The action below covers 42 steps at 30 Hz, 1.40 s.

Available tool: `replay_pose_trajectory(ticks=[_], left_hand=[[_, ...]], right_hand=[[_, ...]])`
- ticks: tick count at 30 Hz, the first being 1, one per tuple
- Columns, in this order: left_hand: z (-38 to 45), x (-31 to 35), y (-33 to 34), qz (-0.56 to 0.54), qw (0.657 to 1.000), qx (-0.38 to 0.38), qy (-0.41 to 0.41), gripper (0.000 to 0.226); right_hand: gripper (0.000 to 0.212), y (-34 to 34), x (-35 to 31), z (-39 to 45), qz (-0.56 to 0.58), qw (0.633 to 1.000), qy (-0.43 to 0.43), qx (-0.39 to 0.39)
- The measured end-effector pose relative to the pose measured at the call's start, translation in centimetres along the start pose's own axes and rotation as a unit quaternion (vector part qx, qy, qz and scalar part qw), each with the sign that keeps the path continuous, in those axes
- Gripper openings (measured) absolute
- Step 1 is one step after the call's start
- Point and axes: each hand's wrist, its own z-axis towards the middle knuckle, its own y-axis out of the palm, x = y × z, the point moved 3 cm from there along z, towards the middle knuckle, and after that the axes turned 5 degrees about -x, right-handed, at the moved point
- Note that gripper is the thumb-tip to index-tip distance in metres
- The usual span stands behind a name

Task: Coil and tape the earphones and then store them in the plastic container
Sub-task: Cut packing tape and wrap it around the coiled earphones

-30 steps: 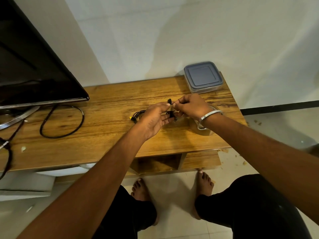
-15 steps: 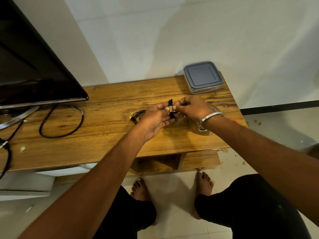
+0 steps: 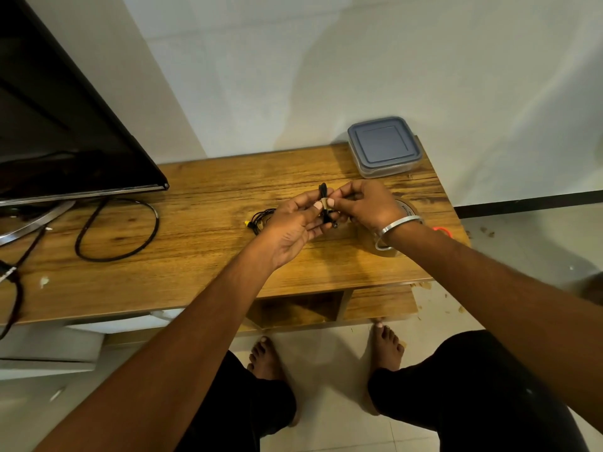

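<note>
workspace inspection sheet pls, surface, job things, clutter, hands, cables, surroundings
surface: wooden table, pale scrap near its left front.
job's things: coiled black earphones with a tan tape strip round the middle; plastic container at the back right, grey lid on; tape roll partly behind the right wrist.
clutter: second earphone bundle on the table; orange object at the right edge.
grippers: left hand and right hand both pinch the coil.
cables: black cable loop by the television.
surroundings: white wall, tiled floor with crumbs.
</note>
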Motion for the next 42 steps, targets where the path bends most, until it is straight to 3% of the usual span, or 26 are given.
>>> replay_pose_trajectory(ticks=[5,11,16,22,28,33,42], left_hand=[[0.0,0.0,-0.1,-0.009,1.000,-0.008,0.003,0.034],[-0.2,-0.1,-0.4,-0.010,1.000,-0.020,0.007,0.033],[-0.1,-0.2,-0.4,-0.009,1.000,-0.018,0.012,0.031],[-0.1,-0.3,-0.2,-0.011,1.000,-0.009,0.017,0.034],[0.0,-0.2,-0.5,-0.014,1.000,-0.011,0.019,0.039],[-0.1,-0.4,-0.4,-0.011,1.000,-0.012,0.023,0.039],[-0.2,-0.6,-0.6,-0.033,0.998,0.049,0.035,0.014]], right_hand=[[0.009,0.1,0.0,0.1,-0.023,0.999,-0.021,0.019],[0.034,-0.1,0.5,0.3,-0.028,0.998,-0.012,0.049],[0.012,0.4,0.4,0.2,-0.068,0.996,-0.057,0.020],[0.014,1.0,0.8,0.0,-0.060,0.997,-0.058,0.002],[0.015,1.3,1.2,-0.3,0.040,0.997,-0.054,-0.024],[0.014,1.3,1.5,-0.1,0.054,0.997,-0.050,-0.035],[0.008,1.7,1.7,0.1,0.066,0.997,-0.033,-0.022]])
